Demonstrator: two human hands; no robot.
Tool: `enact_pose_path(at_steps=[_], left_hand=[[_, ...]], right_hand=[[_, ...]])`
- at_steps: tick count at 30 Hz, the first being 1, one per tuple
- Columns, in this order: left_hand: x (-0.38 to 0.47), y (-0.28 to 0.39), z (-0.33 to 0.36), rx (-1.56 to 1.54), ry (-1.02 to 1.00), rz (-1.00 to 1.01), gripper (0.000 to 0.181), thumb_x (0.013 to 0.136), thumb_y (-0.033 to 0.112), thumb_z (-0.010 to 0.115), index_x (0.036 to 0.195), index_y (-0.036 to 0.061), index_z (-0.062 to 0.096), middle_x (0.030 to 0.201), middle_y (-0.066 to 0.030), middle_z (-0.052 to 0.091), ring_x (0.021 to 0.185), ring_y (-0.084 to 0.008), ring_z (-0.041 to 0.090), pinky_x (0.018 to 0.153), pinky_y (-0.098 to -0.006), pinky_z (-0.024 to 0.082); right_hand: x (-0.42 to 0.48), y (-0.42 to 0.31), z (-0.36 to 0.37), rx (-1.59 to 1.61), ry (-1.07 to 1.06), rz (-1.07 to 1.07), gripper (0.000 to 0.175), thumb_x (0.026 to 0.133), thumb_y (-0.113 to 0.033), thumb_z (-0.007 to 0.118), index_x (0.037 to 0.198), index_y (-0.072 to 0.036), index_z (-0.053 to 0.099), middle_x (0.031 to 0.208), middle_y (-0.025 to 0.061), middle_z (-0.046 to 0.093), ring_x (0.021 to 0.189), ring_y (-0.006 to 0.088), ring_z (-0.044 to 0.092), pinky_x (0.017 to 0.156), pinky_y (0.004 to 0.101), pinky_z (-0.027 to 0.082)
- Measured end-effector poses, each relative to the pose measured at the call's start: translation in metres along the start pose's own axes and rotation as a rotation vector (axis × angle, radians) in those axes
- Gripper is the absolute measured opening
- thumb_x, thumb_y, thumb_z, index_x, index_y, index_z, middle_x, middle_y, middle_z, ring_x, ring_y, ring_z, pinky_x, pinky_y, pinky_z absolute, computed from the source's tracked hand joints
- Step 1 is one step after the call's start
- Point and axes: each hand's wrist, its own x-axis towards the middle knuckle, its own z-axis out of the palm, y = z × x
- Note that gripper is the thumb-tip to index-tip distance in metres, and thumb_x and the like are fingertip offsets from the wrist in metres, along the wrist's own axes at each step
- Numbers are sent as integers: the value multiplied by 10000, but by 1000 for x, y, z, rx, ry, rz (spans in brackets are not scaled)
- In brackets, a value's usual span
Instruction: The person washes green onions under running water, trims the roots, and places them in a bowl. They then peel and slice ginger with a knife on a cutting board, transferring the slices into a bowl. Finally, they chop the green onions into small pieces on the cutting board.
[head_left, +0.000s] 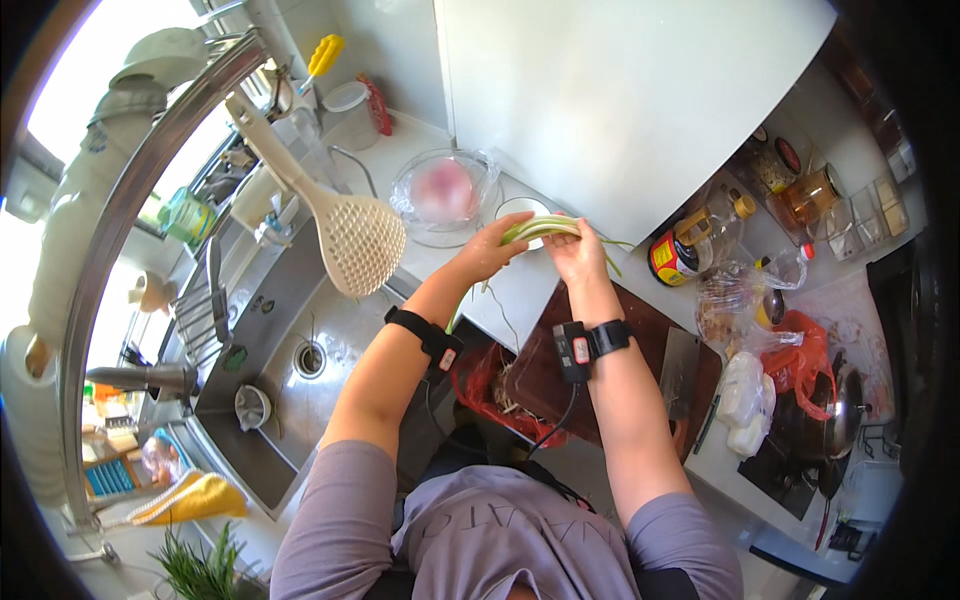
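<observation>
My left hand (491, 247) is closed around one end of a bunch of green onions (541, 226), above the white counter. Under the other end, my right hand (579, 251) holds the same bunch, its palm turned up and fingers curled around the stalks. Long green leaves and a thin root strand hang below my left hand. Partly hidden behind the bunch is a white bowl (523, 207). A dark brown cutting board (553, 337) lies nearer my body, with a cleaver (679, 367) on it beside my right forearm.
A steel sink (330, 330) is at the left, below a hanging slotted ladle (360, 240). Plastic-wrapped pink food (446, 189) sits at the back. A red bag (480, 375) of scraps is below the counter edge. Bottles, a soy sauce jug (671, 257) and a pan (844, 412) stand right.
</observation>
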Motion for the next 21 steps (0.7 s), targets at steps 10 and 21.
enact_pose_path(at_steps=[10, 21], left_hand=[[66, -127, -12, 238, 233, -19, 522, 864, 156, 587, 1360, 168, 422, 927, -77, 535, 630, -103, 501, 546, -259, 454], [77, -118, -8, 397, 289, 11, 618, 816, 259, 620, 1335, 38, 367, 1179, -226, 524, 1067, -373, 521, 913, -409, 417]], right_hand=[[85, 43, -13, -303, 108, 38, 236, 915, -205, 487, 1016, 8, 478, 1049, 210, 562, 987, 350, 554, 929, 494, 429], [81, 35, -11, -408, 150, 76, 713, 889, -295, 573, 1314, 131, 189, 1330, 309, 323, 1233, 421, 359, 1028, 495, 328]])
